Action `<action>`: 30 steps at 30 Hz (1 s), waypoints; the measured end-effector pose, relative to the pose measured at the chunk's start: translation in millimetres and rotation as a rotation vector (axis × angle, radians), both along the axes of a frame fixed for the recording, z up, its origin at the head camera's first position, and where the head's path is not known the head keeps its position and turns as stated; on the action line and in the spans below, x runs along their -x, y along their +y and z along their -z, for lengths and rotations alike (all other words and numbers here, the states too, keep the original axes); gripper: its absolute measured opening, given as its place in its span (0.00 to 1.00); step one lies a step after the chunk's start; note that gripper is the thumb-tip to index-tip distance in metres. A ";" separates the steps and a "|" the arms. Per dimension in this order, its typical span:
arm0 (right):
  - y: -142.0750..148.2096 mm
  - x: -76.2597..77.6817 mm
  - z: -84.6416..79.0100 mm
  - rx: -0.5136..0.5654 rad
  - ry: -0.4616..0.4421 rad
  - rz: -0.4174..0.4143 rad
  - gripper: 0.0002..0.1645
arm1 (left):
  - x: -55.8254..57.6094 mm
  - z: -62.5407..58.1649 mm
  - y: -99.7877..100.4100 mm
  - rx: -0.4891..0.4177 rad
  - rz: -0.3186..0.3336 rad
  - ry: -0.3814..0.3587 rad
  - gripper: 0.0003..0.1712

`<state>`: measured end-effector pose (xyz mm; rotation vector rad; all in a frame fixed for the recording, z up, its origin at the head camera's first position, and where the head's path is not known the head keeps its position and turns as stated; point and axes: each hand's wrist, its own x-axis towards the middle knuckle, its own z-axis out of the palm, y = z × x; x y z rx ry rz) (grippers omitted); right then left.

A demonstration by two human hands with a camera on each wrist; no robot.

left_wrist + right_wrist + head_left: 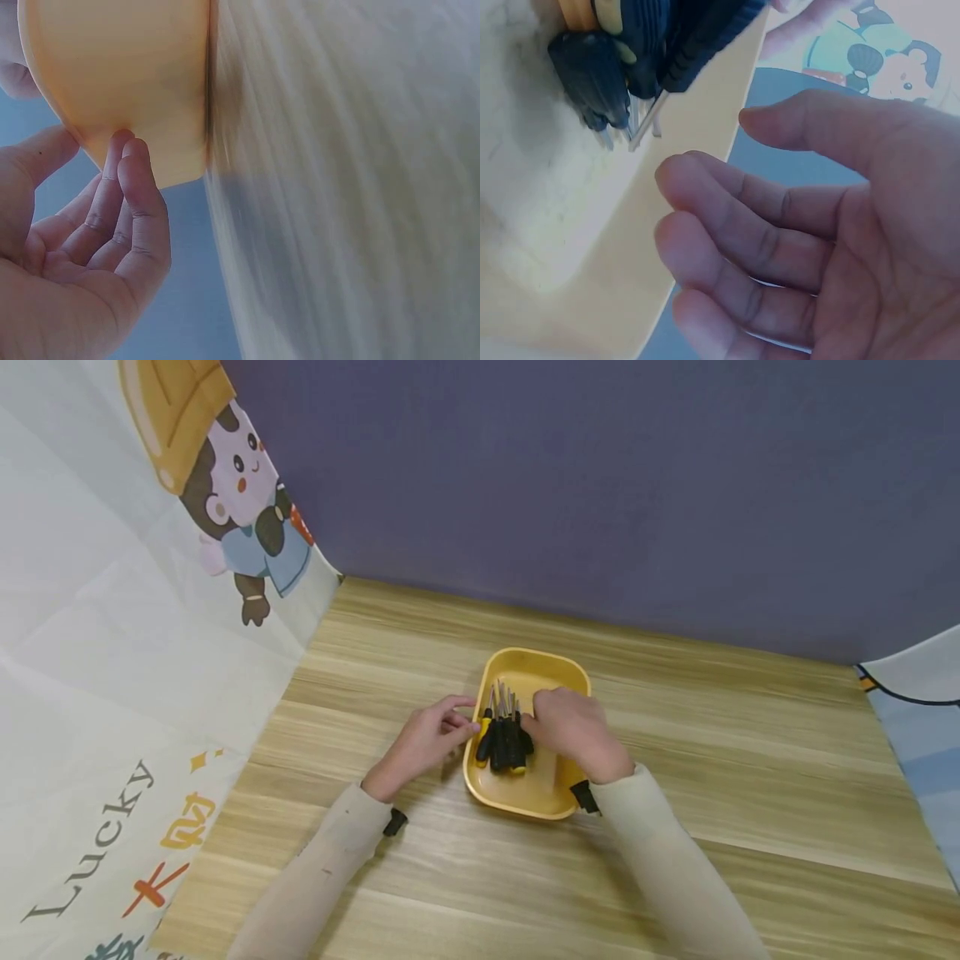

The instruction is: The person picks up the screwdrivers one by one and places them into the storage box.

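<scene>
A yellow plastic tray [525,806] stands on the wooden table with a bunch of screwdrivers [504,743] inside, along its left side. Their handles are black and yellow, and the metal shafts point toward the far end. My left hand [429,735] holds the tray's left wall: in the left wrist view the thumb is at the rim and the fingertips meet the outer side. Over the tray's right half is my right hand [573,727]. Its fingers [705,255] are loosely bent with nothing between them, just beside the screwdriver shafts in the right wrist view.
Wood-grain table [750,777] extends around the tray on every side. A dark blue-grey panel [600,502] rises behind the far edge. At the left hangs a white printed cloth [90,635], and a light blue printed cloth [930,760] is at the right.
</scene>
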<state>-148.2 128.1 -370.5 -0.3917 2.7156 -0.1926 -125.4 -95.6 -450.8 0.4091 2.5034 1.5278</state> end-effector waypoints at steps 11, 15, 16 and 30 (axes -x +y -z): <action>27.0 -8.7 -3.4 0.050 0.060 0.026 0.26 | 2.9 -2.3 -1.6 0.055 -0.008 0.002 0.26; 42.1 -16.4 -4.5 0.063 0.074 0.042 0.27 | 3.2 -1.7 -2.2 0.060 -0.008 0.007 0.26; 46.0 -18.2 -4.4 0.063 0.079 0.045 0.26 | 3.3 -1.4 -2.4 0.062 -0.008 0.008 0.26; 91.6 -32.0 1.5 0.095 0.038 0.156 0.18 | 8.1 -1.1 -6.4 0.119 0.028 0.055 0.26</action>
